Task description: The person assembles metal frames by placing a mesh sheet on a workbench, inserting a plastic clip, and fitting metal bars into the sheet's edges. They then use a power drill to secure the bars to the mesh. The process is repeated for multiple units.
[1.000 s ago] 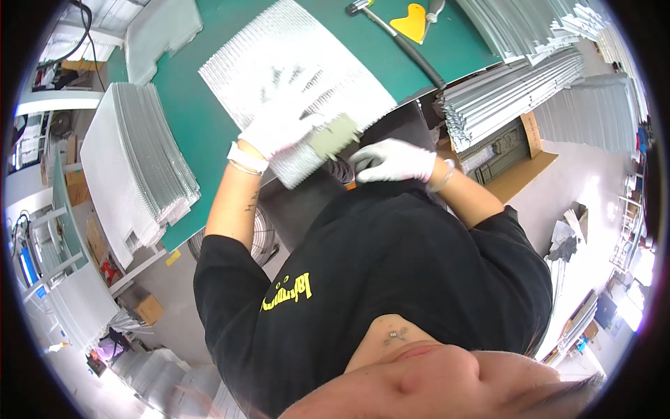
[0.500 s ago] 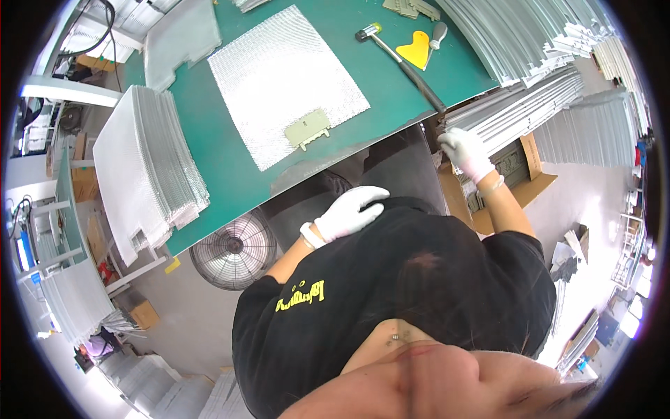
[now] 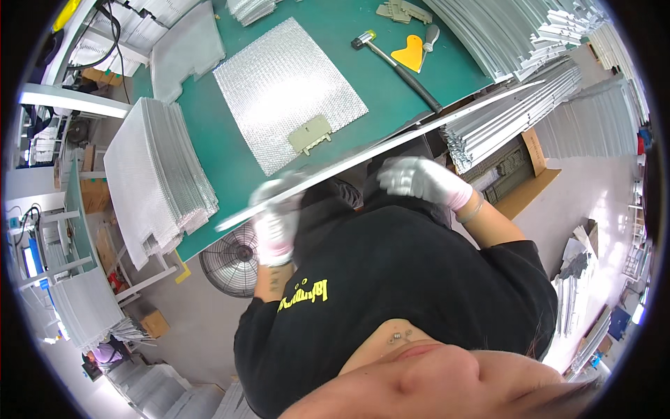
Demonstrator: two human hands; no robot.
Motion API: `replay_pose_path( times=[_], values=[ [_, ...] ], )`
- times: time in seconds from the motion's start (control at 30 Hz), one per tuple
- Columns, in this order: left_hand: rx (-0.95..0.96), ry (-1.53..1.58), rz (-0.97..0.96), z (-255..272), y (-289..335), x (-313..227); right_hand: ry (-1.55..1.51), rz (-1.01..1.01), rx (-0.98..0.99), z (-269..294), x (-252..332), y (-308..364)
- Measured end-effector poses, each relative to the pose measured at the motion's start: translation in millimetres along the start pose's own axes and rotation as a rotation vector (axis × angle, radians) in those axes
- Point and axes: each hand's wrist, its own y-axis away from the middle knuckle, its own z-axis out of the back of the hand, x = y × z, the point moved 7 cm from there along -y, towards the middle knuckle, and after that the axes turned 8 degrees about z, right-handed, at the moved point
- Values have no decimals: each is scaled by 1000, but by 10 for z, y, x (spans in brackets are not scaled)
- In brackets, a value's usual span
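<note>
A long, thin white strip (image 3: pixel 363 155) slants over the front edge of the green table, from the fan up to the stacked strips at right. My left hand (image 3: pixel 276 227), gloved in white and blurred, is closed around its lower left end. Just below its middle, my gloved right hand (image 3: pixel 422 180) is open, fingers bent loosely; I see nothing in them. On the table lies a silvery mesh-textured sheet (image 3: pixel 289 87), with an olive-beige plastic piece (image 3: pixel 310 135) on its near edge. Right of the sheet lie a hammer (image 3: pixel 401 70), a yellow scraper (image 3: pixel 409 53) and a white-handled tool (image 3: pixel 431 36).
Stacked mesh sheets (image 3: pixel 153 174) stand at the table's left edge. White strips (image 3: pixel 516 115) are piled at right above a cardboard box (image 3: pixel 527 192) holding olive-beige pieces. A round floor fan (image 3: pixel 234 262) sits below the table. More panels (image 3: pixel 488 31) fill the far right corner.
The long white strip has come across in front of me, and my left hand has moved left and closed on it. My right hand has moved left from the pile at right.
</note>
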Motion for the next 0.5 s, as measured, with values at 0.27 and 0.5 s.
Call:
replay_pose_path(
  times=[0.27, 0.5],
  values=[
    [66, 89, -417, 402, 310, -1635, -260, 853, -677, 990, 1636, 767],
    [-4, -315, 90, 105, 83, -488, -234, 1125, -26, -376, 2470, 770]
  ],
)
